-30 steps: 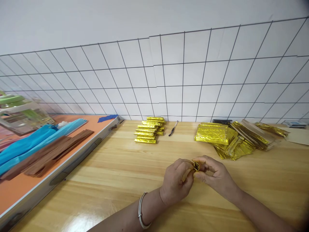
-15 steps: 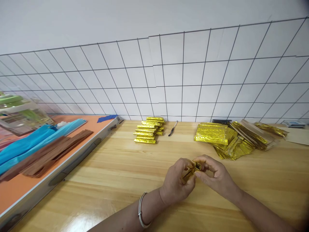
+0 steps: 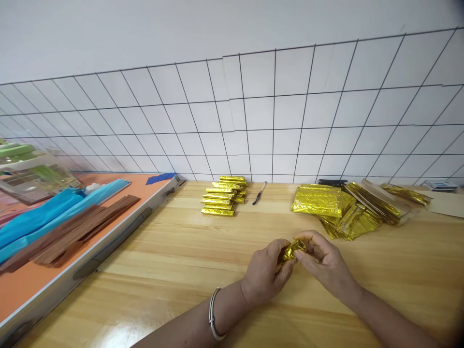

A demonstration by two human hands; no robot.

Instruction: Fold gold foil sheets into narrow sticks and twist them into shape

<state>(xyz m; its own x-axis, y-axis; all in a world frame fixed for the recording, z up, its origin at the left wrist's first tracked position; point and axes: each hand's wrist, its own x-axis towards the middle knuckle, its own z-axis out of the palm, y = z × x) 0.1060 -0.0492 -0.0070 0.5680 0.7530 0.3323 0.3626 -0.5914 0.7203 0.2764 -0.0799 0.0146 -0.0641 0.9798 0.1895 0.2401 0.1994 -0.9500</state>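
Observation:
A gold foil tube (image 3: 291, 251) is held between both hands, above the wooden table. Its left part is wrapped by the fingers of my left hand (image 3: 266, 273), which wears a silver bracelet at the wrist. My right hand (image 3: 322, 256) pinches the tube's right end between thumb and fingers. Part of the tube is hidden inside the left hand. Beyond the hands, a pile of folded gold foil bars (image 3: 222, 197) lies by the wall. Flat gold foil sheets (image 3: 316, 201) are stacked farther right, with looser gold foil pieces (image 3: 357, 221) around them.
A pen (image 3: 259, 193) lies between the foil piles. At left stands an orange board (image 3: 105, 212) with a raised edge, bearing blue and brown crepe paper strips (image 3: 68, 237) and a clear plastic box (image 3: 36, 176). A gridded white wall (image 3: 253, 113) closes off the table's back.
The foil tube has turned in my hands; more of its side shows and its open end is less visible. My right hand has shifted slightly right.

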